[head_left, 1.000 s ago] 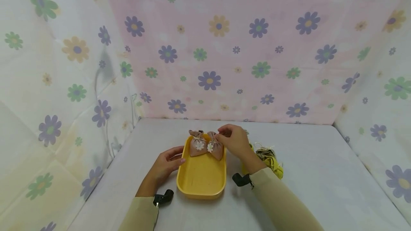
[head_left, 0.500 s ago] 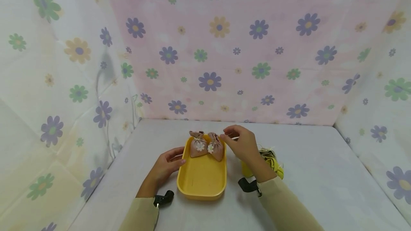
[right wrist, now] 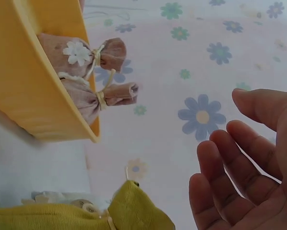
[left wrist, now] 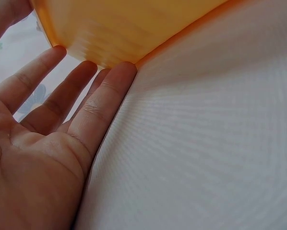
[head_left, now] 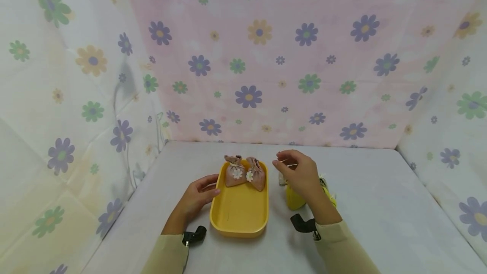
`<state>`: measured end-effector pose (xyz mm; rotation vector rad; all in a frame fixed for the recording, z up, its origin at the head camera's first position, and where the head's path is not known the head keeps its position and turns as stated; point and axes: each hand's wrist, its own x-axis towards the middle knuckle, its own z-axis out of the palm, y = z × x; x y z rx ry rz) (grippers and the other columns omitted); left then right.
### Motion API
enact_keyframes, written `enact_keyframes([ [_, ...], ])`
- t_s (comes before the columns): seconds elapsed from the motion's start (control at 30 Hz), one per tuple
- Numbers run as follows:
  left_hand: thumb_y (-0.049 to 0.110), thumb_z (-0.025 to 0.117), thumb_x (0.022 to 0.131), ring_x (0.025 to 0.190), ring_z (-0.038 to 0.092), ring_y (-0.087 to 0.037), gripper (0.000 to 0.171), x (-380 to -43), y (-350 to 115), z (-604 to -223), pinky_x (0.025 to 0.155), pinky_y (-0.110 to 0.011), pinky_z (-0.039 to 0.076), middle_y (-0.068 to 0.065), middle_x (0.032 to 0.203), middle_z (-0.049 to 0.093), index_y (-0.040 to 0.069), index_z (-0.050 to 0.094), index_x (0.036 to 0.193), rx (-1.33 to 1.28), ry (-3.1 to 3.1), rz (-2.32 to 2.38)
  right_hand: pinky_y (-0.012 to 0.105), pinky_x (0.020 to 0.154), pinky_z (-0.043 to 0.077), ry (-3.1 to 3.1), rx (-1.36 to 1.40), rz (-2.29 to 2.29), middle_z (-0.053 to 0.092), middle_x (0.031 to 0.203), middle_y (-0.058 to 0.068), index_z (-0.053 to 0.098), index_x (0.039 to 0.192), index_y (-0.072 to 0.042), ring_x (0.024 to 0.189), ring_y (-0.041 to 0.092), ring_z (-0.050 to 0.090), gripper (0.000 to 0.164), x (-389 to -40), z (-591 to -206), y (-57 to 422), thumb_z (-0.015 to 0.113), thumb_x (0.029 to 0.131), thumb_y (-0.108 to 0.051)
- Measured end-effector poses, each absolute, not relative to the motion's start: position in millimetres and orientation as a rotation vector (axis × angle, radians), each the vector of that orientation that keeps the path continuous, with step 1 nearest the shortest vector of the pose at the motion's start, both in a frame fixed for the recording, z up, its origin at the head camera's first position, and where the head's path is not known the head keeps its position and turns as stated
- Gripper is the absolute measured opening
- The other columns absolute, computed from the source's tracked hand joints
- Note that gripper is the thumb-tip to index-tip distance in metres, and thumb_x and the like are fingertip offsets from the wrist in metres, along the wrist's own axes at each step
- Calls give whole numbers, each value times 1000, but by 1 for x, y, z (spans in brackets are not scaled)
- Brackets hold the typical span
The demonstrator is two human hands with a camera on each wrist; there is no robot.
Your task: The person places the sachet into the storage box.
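A yellow tray stands on the white table with two pinkish drawstring pouches leaning side by side at its far end, each with a white flower. My left hand holds the tray's left side, thumb at the rim; in the left wrist view its fingertips touch the outer wall. To the right of the tray my right hand hovers with loosely bent fingers and nothing in them. Below it lies a yellow-green drawstring pouch, partly covered by the hand in the head view.
A small greyish pouch lies beyond the yellow-green one, mostly hidden by the right hand. More yellow-green cloth shows past the right wrist. Flower-printed curtains border the table at the back and both sides.
My right hand has let go of the right pinkish pouch and moved right, away from the tray to above the yellow-green pouch. The left hand and the tray have stayed in place.
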<state>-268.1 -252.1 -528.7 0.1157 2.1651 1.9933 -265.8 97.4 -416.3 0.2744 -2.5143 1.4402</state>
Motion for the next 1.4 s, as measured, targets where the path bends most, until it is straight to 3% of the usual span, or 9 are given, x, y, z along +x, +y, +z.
enact_keyframes([
  [0.37, 27, 82, 90, 138, 56, -24, 55, -268, -253, -529, 103, -35, 56, 3, 150, 57, 25, 61, 141, 86, 2185, 1974, 46, 97, 60, -2522, 251, 1357, 72, 116, -1, 71, 122, -16, 106, 19, 69, 35, -258, -419, 115, 78, 94, -35],
  [0.9, 23, 81, 91, 137, 57, -25, 53, -268, -251, -527, 103, -36, 57, 2, 149, 58, 24, 62, 141, 102, 2150, 2002, 51, 102, 55, -2563, 298, 1268, 69, 123, 1, 70, 127, -13, 112, 24, 67, 39, -260, -423, 133, 79, 93, -31],
  [1.4, 21, 80, 91, 137, 58, -25, 52, -267, -250, -526, 102, -35, 57, 2, 149, 58, 24, 63, 140, 102, 2146, 2009, 54, 104, 53, -2760, 285, 1206, 63, 136, 9, 61, 142, -14, 122, 32, 61, 59, -262, -434, 143, 81, 90, -34],
])
